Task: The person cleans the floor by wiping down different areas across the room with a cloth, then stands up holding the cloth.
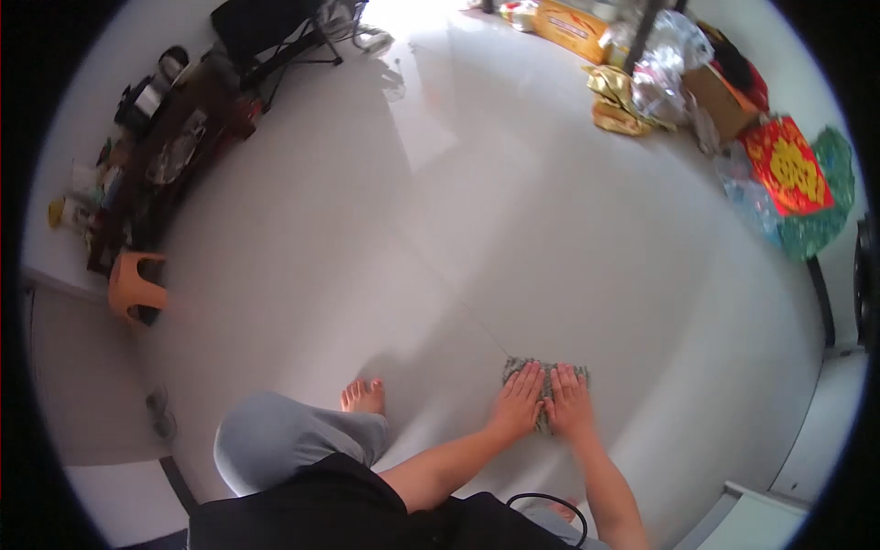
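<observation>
A grey-green patterned cloth (546,423) lies on the pale, glossy floor (367,238), right of the lower middle in the head view. My left hand (520,400) presses flat on the cloth's left half, fingers stretched forward. Beside it, my right hand (570,401) rests flat on the right half, its fingers also straight. The two thumbs are close together over the cloth's middle. Both palms hide much of the cloth, and its edges show beyond the fingertips and between the hands.
My bare foot (363,396) is on the floor to the left. An orange stool (137,286) and a dark wooden cabinet (174,137) line the left side. A black folding chair (270,32) stands far left. Bags, boxes and a red packet (786,165) crowd the far right.
</observation>
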### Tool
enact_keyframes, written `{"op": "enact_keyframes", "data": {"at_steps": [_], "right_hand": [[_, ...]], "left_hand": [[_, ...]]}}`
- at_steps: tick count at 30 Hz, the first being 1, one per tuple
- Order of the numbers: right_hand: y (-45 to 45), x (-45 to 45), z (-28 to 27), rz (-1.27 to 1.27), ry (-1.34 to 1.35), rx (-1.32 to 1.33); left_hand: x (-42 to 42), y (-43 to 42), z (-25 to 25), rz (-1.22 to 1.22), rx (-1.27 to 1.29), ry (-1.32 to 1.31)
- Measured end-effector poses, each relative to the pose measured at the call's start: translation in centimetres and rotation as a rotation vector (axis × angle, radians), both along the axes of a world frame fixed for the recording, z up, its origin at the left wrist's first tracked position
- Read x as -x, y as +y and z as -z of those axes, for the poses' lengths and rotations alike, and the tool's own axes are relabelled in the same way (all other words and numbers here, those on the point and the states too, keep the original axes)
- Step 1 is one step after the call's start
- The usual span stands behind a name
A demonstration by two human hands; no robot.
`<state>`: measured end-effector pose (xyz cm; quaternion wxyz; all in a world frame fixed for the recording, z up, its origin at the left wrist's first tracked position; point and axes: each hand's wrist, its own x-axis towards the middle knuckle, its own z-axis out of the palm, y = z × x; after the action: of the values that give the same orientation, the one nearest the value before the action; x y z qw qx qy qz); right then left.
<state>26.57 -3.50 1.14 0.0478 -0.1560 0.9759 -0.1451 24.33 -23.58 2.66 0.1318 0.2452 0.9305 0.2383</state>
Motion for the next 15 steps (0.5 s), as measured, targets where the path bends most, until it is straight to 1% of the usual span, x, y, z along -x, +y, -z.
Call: {"op": "enact_keyframes", "data": {"at_steps": [7, 9, 10, 12, 13, 15], "right_hand": [[-7.9, 12.6, -0.6, -0.123, -0.002, 0.021], [-10.3, 17.0, -0.9, -0.129, 0.027, 0.024], [-11.4, 18.6, -1.1, -0.130, 0.013, 0.024], [-13.2, 22.5, -1.3, -0.133, 0.057, 0.032], [-14.1, 24.6, -0.9, -0.134, 0.051, 0.028], [-16.3, 28.1, -0.1, -0.123, 0.126, 0.021]], "left_hand": [[9.6, -7.1, 0.1, -0.175, 0.071, 0.040], [13.8, -9.1, 0.2, -0.227, -0.013, 0.129], [15.5, -10.1, 0.0, -0.229, -0.012, 0.115], [19.9, -11.3, 0.1, -0.243, 0.114, 0.127], [22.2, -12.0, 0.4, -0.244, 0.111, 0.120], [26.0, -13.5, 0.9, -0.288, 0.174, 0.138]]}}
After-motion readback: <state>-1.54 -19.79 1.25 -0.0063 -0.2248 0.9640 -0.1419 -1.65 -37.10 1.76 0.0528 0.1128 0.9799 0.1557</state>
